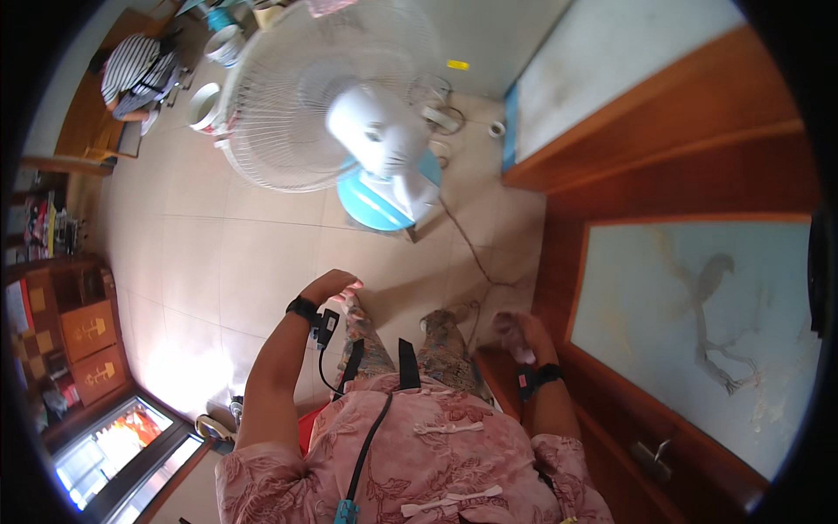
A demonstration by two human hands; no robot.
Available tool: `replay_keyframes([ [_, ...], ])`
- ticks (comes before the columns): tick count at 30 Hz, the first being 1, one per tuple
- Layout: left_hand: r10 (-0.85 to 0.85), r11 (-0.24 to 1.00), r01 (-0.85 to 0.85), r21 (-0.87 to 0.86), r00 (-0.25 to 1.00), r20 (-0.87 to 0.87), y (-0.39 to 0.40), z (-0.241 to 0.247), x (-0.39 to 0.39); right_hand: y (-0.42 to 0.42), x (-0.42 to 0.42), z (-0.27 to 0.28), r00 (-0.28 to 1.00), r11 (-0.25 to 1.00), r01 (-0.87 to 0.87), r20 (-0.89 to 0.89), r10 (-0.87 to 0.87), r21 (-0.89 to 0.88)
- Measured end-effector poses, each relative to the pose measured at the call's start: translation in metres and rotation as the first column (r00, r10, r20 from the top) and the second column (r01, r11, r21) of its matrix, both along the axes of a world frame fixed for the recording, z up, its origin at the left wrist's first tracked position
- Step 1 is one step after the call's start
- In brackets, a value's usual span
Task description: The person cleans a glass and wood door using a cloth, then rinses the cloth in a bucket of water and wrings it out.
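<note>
My left hand (332, 287) hangs over the tiled floor beside my left leg, fingers loosely apart and holding nothing. My right hand (524, 331) is near the wooden door frame at my right and has a crumpled greyish-pink cloth (512, 335) in it, somewhat blurred. Each wrist wears a black strap with a small device. Ahead of me a white electric fan (376, 131) with a round wire guard stands on a blue stool (373, 203). Neither hand touches it.
A fan cord (468, 239) runs over the floor toward my right foot. Near the wall lie a power strip (442, 119) and a tape roll (497, 129). White buckets (206, 105) stand by a seated person (134, 72). A frosted-glass door (681, 314) is at right, a wooden cabinet (91, 327) at left.
</note>
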State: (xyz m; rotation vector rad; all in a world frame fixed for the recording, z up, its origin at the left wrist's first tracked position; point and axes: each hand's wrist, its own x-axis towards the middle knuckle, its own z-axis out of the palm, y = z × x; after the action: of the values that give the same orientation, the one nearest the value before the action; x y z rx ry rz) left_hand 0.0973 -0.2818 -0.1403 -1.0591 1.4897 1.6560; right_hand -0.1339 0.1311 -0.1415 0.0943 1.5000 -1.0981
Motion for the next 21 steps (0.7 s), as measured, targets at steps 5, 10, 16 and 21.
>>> replay_keyframes([
  [5, 0.403, 0.914, -0.406, 0.0, 0.909, -0.11, -0.087, -0.01, 0.128, -0.088, 0.067, -0.003, 0.865, 0.84, -0.501, -0.127, 0.485, -0.207],
  [10, 0.592, 0.773, -0.625, -0.107, 0.772, -0.233, -0.153, 0.018, 0.22, -0.283, 0.144, 0.059, 0.575, 0.59, -0.805, -0.331, 0.749, -0.064],
  [16, 0.441, 0.867, -0.494, -0.061, 0.82, -0.365, -0.193, 0.05, 0.251, -0.421, 0.215, 0.021, 0.358, 0.443, -0.896, -0.641, 0.679, -0.031],
  [21, 0.272, 0.949, -0.314, -0.02, 0.851, -0.449, -0.241, 0.068, 0.222, -0.522, 0.283, -0.039, 0.909, 0.729, -0.411, -0.184, 0.375, -0.548],
])
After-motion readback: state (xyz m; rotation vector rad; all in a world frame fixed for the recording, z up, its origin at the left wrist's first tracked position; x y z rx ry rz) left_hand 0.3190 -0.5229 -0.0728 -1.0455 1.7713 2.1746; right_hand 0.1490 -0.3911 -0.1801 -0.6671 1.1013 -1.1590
